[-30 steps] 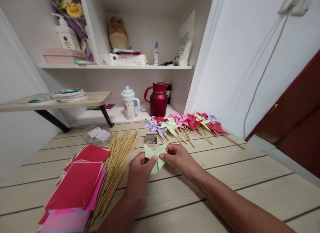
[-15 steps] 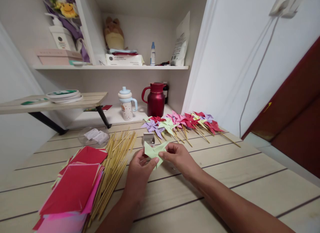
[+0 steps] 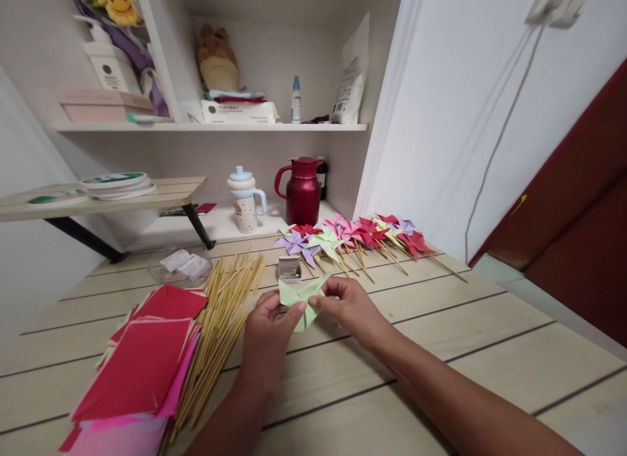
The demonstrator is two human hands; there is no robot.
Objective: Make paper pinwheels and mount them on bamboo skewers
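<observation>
Between my two hands is a light green paper pinwheel (image 3: 304,319), its corners folded in toward the middle. My left hand (image 3: 272,322) pinches its left side, with the thumb at the centre. My right hand (image 3: 345,306) grips the right side between thumb and fingers. Just behind the paper stands a small open box (image 3: 290,268) with tiny shiny pieces inside. To the left lie a bundle of thin wooden sticks (image 3: 223,325) and a stack of coloured paper sheets (image 3: 137,364), red on top.
Finished pinwheels on sticks (image 3: 337,237) lie along the back right. Behind them are a red thermos jug (image 3: 302,195) and a speckled cup (image 3: 245,208). A small raised stand (image 3: 176,188) holds rolls of tape (image 3: 117,185); a clear plastic container (image 3: 181,265) sits nearby.
The camera view has shifted slightly. My left thumb has moved a little in toward the pinwheel's centre; both hands still hold the green paper.
</observation>
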